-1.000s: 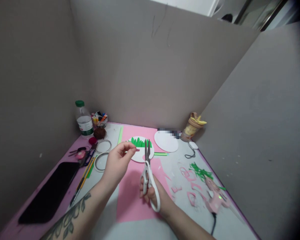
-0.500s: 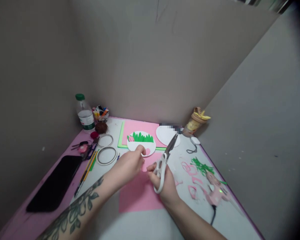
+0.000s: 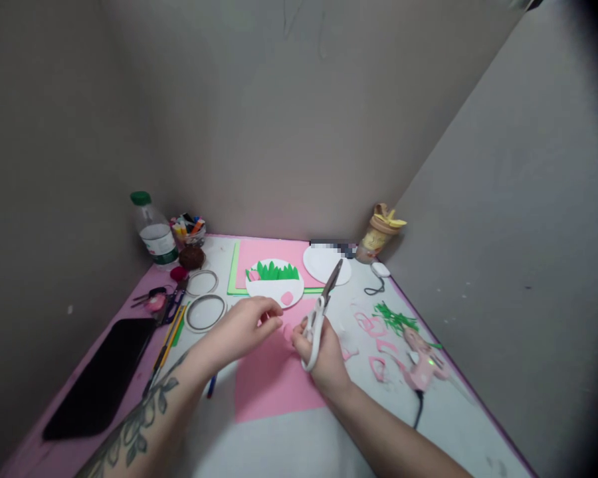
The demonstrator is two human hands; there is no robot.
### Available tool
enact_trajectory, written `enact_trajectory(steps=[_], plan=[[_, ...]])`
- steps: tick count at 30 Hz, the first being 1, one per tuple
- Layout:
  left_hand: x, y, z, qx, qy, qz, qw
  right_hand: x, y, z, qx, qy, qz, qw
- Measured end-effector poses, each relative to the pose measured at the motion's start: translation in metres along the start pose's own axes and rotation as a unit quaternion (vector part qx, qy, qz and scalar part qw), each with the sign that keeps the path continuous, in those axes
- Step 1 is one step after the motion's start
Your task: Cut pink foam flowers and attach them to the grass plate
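My right hand (image 3: 323,352) holds white-handled scissors (image 3: 315,335), the blades pointing up and away. Between its fingertips is a small pink paper piece (image 3: 288,332). Just left of that piece my left hand (image 3: 249,325) hovers, empty, with thumb and fingers apart. Below both hands lies a pink sheet (image 3: 272,385). Beyond them rests a white paper disc (image 3: 266,289) with green paper grass (image 3: 279,271) across it, a pink shape at its left and a loose-looking pink piece (image 3: 287,298) near its lower edge.
A second white disc (image 3: 323,265) lies behind. At right are pink scraps (image 3: 373,325), green strips (image 3: 393,317) and a pink glue gun (image 3: 421,372) with a cord. At left stand tape rolls (image 3: 205,313), pencils, a black phone-like slab (image 3: 102,378) and a bottle (image 3: 154,232).
My left hand has drawn back to the left and opened, away from the pink piece, which stays in my right fingertips. The view has shifted slightly, and a blue pen now shows beneath my left forearm.
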State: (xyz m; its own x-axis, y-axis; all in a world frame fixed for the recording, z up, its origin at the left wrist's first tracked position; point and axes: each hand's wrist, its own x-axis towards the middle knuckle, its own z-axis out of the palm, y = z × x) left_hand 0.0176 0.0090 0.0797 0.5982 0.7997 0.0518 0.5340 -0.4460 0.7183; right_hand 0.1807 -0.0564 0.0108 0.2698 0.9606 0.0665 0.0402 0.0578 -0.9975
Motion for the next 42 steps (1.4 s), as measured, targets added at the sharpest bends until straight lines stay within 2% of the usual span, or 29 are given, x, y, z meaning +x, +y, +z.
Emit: enact_trajectory(steps=[3,5,10,15,19,23,27,31,38,42], plan=[[0.003,-0.001,0.016,-0.076,-0.041,-0.012,0.996,0.001,0.002,-0.001,0.008,-0.006,-0.011,1.0],[0.005,-0.002,0.023,-0.125,-0.042,-0.013,0.991,0.001,0.003,-0.002,0.01,-0.003,-0.014,1.0],[0.007,-0.004,0.024,-0.207,-0.051,-0.008,0.977,0.004,0.009,-0.006,0.01,0.013,-0.014,1.0],[0.007,-0.005,0.03,-0.299,-0.095,0.013,0.949,0.005,0.007,-0.004,0.145,-0.032,0.024,0.989],[0.008,-0.008,0.036,-0.369,-0.116,-0.014,0.922,0.004,0.0,-0.001,0.173,-0.049,0.055,0.982],[0.009,-0.01,0.033,-0.364,-0.111,-0.034,0.924,0.006,0.005,-0.003,0.111,-0.013,0.017,0.994],[0.011,-0.013,0.031,-0.341,-0.098,-0.087,0.931,0.008,0.013,-0.007,0.007,0.047,-0.042,0.998],[0.013,-0.014,0.038,-0.305,-0.102,-0.109,0.941,0.007,0.013,-0.006,-0.042,0.079,-0.051,0.995],[0.011,-0.016,0.042,-0.191,-0.039,-0.102,0.976,0.004,0.012,-0.004,-0.013,0.068,-0.019,0.997],[0.011,-0.016,0.039,-0.181,-0.041,-0.095,0.978,0.004,0.018,-0.006,0.033,0.067,-0.016,0.997]])
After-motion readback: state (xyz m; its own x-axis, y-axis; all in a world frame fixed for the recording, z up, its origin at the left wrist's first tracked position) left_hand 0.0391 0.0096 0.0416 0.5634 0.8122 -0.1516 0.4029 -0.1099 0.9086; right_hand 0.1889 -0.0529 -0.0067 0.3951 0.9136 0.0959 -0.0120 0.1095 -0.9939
